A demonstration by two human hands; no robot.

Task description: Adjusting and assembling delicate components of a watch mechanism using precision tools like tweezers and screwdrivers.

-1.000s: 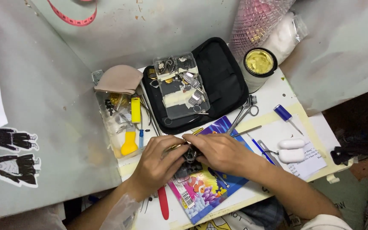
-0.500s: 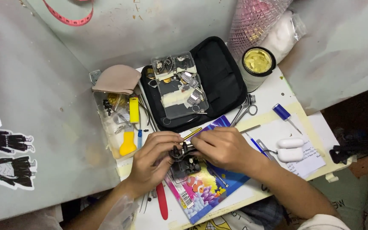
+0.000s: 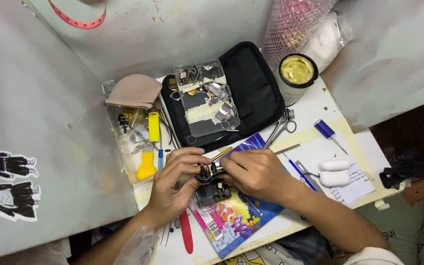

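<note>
Both hands meet over the middle of a small white table. My left hand and my right hand pinch a small dark metal piece between their fingertips, each from its own side. Just beneath it sits a black block-shaped holder, resting on a colourful booklet with fish pictures. A thin brass-coloured tool pokes out behind my fingers. What the fingertips do to the piece is hidden.
An open black zip case holds a clear box of small metal parts. A clear tray with yellow tools, a round tin, forceps, a blue screwdriver, a white earbud case and a red tool lie around.
My hands have lifted the small dark piece slightly and drawn closer around it. The view has shifted a little; nothing else on the table has moved.
</note>
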